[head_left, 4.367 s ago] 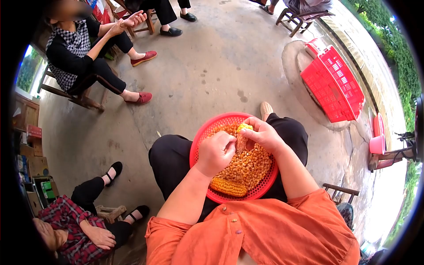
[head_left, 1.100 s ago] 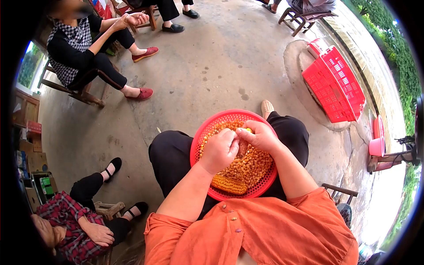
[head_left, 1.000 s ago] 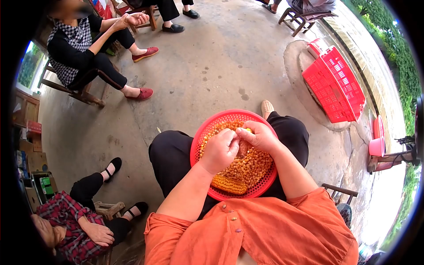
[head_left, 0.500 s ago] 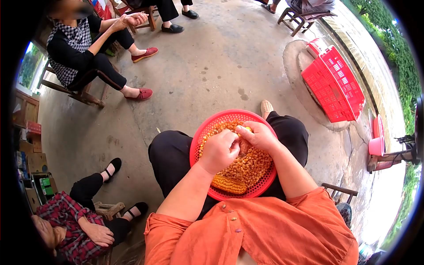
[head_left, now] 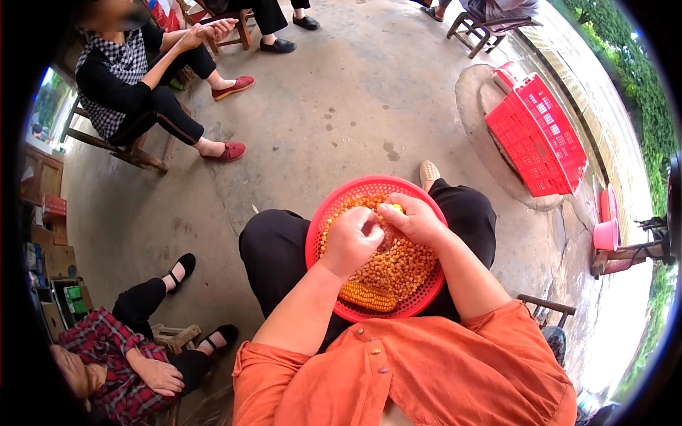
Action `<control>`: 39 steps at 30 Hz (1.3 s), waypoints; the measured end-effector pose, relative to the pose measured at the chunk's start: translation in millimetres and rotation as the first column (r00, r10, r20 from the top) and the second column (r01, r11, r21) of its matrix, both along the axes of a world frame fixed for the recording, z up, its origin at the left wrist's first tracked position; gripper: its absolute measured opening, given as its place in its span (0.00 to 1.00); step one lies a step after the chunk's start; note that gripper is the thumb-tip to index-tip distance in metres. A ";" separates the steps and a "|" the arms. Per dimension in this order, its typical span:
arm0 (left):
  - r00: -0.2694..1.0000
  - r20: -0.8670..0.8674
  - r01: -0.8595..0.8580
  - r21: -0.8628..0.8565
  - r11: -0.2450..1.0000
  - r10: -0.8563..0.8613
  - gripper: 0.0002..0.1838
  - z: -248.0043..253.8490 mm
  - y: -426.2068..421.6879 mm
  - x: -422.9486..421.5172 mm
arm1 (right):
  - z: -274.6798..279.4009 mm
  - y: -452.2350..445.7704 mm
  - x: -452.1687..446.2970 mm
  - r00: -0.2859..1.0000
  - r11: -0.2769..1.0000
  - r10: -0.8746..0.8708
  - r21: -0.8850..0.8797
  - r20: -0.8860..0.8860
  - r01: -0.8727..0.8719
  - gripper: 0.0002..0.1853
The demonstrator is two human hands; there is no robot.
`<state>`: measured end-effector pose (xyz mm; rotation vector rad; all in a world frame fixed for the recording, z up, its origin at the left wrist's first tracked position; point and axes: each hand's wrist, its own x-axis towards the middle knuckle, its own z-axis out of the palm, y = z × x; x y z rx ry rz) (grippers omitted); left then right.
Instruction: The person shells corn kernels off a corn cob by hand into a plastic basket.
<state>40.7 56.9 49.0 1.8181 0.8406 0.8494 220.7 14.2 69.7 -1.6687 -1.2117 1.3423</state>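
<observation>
A round red plastic basket [head_left: 420, 304] with holes rests on my lap. Loose yellow-orange corn kernels [head_left: 406, 268] cover much of its bottom. Above them, my left hand [head_left: 349, 243] and my right hand [head_left: 415, 219] meet at a partly stripped corn cob [head_left: 388, 240]. Both hands are closed on it, and my fingers hide most of it. A bit of yellow shows by my right thumb, while the lower end looks reddish-brown. Inside the basket, near my body, lies a second ear of corn [head_left: 368, 296] with its kernels on.
Red plastic crates [head_left: 536, 135] stand on the concrete floor to the right, with a pink basin [head_left: 606, 234] beyond. A person in a checked top [head_left: 117, 78] sits at upper left, and another in a plaid shirt [head_left: 131, 362] at lower left. Further chairs stand at the top.
My left hand's fingers have shifted slightly against the cob, with a gap now showing by the thumb. My right hand stays almost in place. The basket has not moved noticeably.
</observation>
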 end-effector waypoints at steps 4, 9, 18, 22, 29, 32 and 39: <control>0.997 0.080 -0.003 -0.198 0.980 0.019 0.04 -4.2 2.2 -0.5 | 6.6 -0.5 -1.8 0.999 1.000 -0.016 -0.004 -0.043 0.015 0.19; 0.997 0.071 0.002 -0.089 0.996 0.005 0.02 9.7 1.8 -3.5 | 3.6 -0.2 -0.5 0.995 0.997 -0.069 0.049 0.067 0.065 0.20; 0.999 0.025 0.033 0.174 0.984 -0.038 0.06 8.5 4.1 -3.9 | -8.0 1.1 -0.3 0.988 0.998 -0.005 0.063 0.156 -0.005 0.22; 0.998 0.003 0.056 0.203 0.978 -0.058 0.05 7.0 4.5 -3.4 | -2.9 0.4 -1.5 0.988 0.998 -0.005 0.058 0.156 -0.004 0.22; 0.994 -0.083 0.097 0.332 0.938 -0.073 0.06 12.9 4.8 -4.2 | -5.5 -0.6 -1.0 0.996 0.999 -0.012 -0.028 0.092 0.015 0.23; 0.991 -0.112 0.112 0.357 0.927 -0.077 0.06 13.1 4.2 -4.1 | -8.7 -0.8 -0.3 0.984 1.000 0.002 0.015 0.181 -0.005 0.23; 0.996 -0.089 0.008 0.282 0.960 0.018 0.05 14.2 -0.5 -1.1 | -2.7 0.8 -3.7 0.989 0.999 -0.013 0.036 0.146 0.008 0.23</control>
